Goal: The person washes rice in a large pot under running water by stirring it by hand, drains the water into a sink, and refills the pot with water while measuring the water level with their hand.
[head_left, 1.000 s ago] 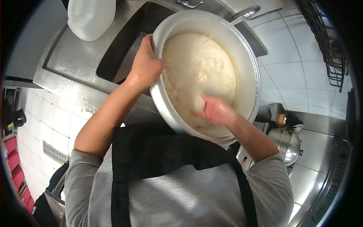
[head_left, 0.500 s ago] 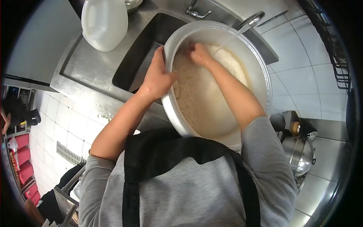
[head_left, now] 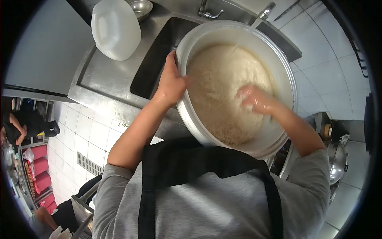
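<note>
At the pot (head_left: 274,59), left fingers (head_left: 171,62) gripping its rim (head_left: 223,24), right fingers (head_left: 247,91) half-curled, hold unclear

Jug (head_left: 116,32) on counter (head_left: 105,75), left of pot (head_left: 192,122) beneath faucet (head_left: 266,11).

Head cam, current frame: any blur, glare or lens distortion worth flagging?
Head view: fisheye, black corners, wall tile lines bowing; head view: right hand over the pot smeared at the fingers, probably motion; head view: floor tiles washed out near the counter, pale streaks across the grey shirt.
</note>
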Motion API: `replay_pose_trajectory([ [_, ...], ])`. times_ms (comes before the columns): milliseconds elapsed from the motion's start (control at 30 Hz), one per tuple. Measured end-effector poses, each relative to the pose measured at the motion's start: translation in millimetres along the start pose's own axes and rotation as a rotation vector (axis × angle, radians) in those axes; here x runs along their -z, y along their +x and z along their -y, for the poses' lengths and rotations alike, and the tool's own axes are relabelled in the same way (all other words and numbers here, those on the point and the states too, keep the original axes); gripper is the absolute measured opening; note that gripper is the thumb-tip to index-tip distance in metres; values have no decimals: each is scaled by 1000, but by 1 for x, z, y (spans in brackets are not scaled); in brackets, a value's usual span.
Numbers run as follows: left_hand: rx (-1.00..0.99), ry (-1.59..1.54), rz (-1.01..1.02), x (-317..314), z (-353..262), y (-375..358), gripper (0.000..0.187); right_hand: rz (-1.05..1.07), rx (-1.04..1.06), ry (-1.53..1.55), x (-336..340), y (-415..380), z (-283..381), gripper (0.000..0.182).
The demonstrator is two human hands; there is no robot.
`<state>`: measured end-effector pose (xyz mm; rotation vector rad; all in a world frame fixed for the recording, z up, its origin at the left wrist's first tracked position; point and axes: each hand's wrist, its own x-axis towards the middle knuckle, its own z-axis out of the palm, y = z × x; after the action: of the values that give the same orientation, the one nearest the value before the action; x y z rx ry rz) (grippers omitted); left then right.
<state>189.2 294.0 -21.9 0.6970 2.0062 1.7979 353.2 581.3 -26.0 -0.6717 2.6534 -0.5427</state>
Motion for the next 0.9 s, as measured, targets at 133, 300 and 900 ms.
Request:
replay_pose_trajectory([
  [133, 34, -13, -18, -2, -3, 0, 81, -329, -317, 136, -11, 25, -14, 36],
  [300, 61, 46, -11, 0, -7, -2, 82, -415, -79, -425, -50, 114, 59, 54],
  [900, -10, -95, -54, -4, 7, -1, 79, -378, -999, -308, -62, 25, -8, 78],
])
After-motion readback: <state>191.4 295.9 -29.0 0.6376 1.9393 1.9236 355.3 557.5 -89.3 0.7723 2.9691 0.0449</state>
